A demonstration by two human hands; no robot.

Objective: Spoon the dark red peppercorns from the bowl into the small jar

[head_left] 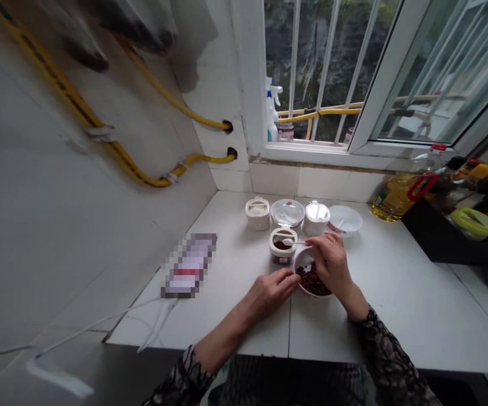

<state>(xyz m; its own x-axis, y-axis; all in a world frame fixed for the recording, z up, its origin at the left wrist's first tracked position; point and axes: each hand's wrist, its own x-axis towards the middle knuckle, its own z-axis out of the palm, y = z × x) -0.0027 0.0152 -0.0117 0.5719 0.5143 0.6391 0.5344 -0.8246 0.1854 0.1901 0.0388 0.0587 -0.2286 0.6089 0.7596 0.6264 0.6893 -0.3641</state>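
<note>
Between the thumb and fingers of my right hand is the handle of a small white spoon. Its bowl end is at the mouth of a white seasoning jar, whose lid is up and which has dark reddish contents. Just in front of the jar stands a white bowl with dark red pieces that look like dried chili. My left hand pinches this bowl's near left rim. Part of the bowl is hidden beneath my right hand.
Behind the open jar are two more white jars, a covered-looking dish and a white dish holding a white spoon. An oil bottle and a black condiment rack stand right. A phone-like blurred object with a cable lies left.
</note>
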